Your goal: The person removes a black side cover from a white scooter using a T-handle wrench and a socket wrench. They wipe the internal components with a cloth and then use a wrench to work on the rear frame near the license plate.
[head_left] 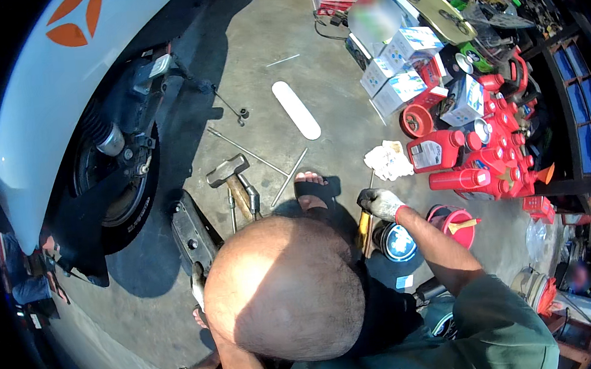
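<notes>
My right hand (379,204), in a grey-and-white glove, is closed on a yellow-handled tool (364,229) with a thin metal shaft, beside a blue-lidded round container (398,241). My left hand (198,284), also gloved, is at the lower end of a black part (192,238); my large bare knee (283,289) partly hides it, so its grip is unclear. Above the knee, a sledgehammer (227,170), socket tools (254,201) and a T-handled rod (288,177) lie on the concrete floor (259,76).
A white vehicle body (52,86) with a wheel (120,205) stands at left. Along the right are boxes (399,89), red jugs (435,150), a red bucket (456,238), crumpled white paper (386,160) and shelving (587,92). A white strip (296,110) lies ahead.
</notes>
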Demonstrator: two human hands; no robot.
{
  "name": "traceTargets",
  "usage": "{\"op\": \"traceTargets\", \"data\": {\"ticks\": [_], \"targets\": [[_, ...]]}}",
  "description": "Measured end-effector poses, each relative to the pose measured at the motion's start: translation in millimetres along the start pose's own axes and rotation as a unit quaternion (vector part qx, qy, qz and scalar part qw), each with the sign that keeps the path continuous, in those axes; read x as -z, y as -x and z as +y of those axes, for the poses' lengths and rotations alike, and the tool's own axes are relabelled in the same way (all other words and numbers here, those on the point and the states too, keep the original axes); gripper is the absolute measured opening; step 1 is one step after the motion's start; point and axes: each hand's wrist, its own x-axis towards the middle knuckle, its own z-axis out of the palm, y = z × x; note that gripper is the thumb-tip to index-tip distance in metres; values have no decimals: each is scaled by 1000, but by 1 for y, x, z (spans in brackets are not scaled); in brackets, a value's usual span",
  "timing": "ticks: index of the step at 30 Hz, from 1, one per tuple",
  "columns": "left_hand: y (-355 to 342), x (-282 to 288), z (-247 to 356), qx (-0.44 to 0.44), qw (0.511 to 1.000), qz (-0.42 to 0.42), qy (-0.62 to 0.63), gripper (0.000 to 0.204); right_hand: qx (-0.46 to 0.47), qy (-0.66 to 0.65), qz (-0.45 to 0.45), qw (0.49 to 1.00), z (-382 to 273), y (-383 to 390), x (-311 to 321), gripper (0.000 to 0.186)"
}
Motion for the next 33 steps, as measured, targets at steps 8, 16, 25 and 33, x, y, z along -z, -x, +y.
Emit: {"op": "traceTargets", "data": {"ticks": [8, 16, 25, 33], "targets": [[-3, -2, 2, -14, 1000, 7, 19, 49, 80, 113, 356, 924, 7, -33, 27, 38], [-18, 32, 3, -92, 992, 72, -51, 42, 239, 244, 366, 865, 48, -81, 16, 45], [-19, 19, -6, -94, 994, 60, 9, 41, 44, 64, 299, 951, 54, -79, 15, 43], [-11, 5, 2, -75, 994, 79, -32, 53, 3, 42, 226, 973, 8, -52, -4, 42]]}}
